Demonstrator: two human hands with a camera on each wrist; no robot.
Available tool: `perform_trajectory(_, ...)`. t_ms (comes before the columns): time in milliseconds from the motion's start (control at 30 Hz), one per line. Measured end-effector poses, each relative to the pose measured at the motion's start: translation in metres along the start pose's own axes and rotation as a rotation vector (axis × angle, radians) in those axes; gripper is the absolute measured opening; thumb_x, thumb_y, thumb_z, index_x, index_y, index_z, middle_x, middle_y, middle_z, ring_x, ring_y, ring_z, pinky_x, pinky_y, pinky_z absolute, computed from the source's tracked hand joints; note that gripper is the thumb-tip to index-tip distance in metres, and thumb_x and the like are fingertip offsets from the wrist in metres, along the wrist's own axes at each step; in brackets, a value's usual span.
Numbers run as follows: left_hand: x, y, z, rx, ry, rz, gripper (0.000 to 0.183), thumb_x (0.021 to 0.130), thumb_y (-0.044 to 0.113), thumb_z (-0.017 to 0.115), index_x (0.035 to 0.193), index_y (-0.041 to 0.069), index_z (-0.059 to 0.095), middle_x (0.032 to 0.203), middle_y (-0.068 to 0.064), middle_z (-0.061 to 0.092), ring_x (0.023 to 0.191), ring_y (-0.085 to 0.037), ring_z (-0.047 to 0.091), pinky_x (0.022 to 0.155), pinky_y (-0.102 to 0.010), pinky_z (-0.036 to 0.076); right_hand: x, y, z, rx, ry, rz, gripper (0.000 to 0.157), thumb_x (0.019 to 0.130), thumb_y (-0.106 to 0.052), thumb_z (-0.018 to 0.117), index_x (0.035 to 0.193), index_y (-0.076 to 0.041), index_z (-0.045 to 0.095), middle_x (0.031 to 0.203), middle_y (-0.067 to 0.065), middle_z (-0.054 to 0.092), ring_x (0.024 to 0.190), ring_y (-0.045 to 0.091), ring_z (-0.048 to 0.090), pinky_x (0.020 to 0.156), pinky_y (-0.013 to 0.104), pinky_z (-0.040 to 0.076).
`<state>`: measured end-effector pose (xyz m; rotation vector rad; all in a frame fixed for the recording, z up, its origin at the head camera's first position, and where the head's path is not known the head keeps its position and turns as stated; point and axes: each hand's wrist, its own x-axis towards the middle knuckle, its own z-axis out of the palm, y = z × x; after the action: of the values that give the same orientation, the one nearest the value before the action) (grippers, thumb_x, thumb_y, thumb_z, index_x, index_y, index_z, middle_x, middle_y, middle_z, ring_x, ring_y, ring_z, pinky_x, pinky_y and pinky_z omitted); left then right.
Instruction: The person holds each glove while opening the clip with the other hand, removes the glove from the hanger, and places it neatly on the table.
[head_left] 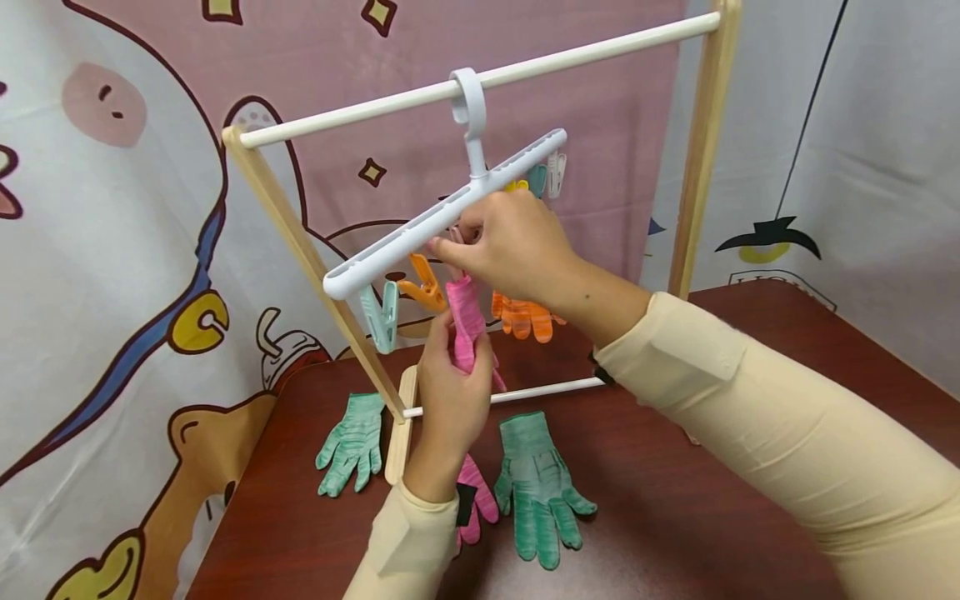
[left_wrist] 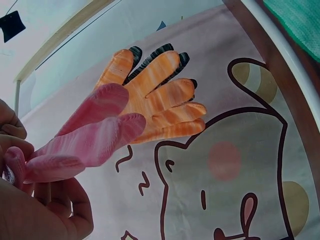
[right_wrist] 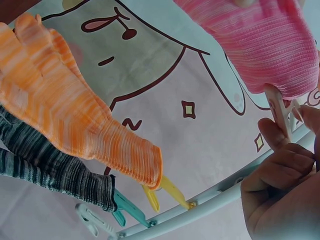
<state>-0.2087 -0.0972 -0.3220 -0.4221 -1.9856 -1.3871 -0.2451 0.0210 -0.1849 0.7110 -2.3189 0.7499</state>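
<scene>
A pink knit glove (head_left: 467,321) is held up under the white hanger (head_left: 427,232) by my left hand (head_left: 453,396), its fingers wrapped round the glove below the cuff. Above it my right hand (head_left: 517,242) pinches a pale clothespin (right_wrist: 278,112) that hangs from the hanger. In the right wrist view the clothespin's end meets the glove's cuff. The pink glove's fingers show in the left wrist view, overlapping an orange glove (left_wrist: 160,97). That orange glove hangs from a yellow clothespin (right_wrist: 175,192), with a dark striped glove (right_wrist: 65,170) on a teal one beside it.
The hanger hooks over the top bar (head_left: 600,56) of a wooden rack. Light-blue (head_left: 382,317) and orange (head_left: 423,283) clothespins hang at its near end, a white one (head_left: 557,173) at its far end. Two green gloves (head_left: 542,479) and another pink glove (head_left: 474,500) lie on the table.
</scene>
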Motion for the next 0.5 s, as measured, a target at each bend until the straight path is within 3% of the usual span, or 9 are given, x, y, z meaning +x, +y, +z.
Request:
perform_trajectory(300, -0.0007, 0.0015, 0.0003, -0.038, -0.020, -0.002, 0.027, 0.088, 0.011, 0.056, 0.115, 0.015, 0.052, 0.074, -0.005, 0.057, 0.054, -0.010, 0.055, 0.043, -0.026, 0.045, 0.0011, -0.0007, 0.0003, 0.018, -0.003, 0.007, 0.040, 0.081, -0.044, 0.065, 0.048, -0.021, 0.061, 0.045, -0.006, 0.050, 0.044, 0.010, 0.039, 0.041, 0.024, 0.025)
perform_trajectory(500, -0.0010, 0.0081, -0.0002, 0.040, 0.003, 0.000, 0.028, 0.086, 0.007, 0.057, 0.114, 0.011, 0.054, 0.075, -0.006, 0.054, 0.053, -0.009, 0.049, 0.043, -0.023, 0.040, 0.0016, -0.0028, -0.0003, 0.038, -0.007, -0.011, 0.041, 0.082, -0.044, 0.064, 0.049, -0.020, 0.062, 0.045, -0.006, 0.050, 0.045, 0.010, 0.039, 0.042, 0.026, 0.026)
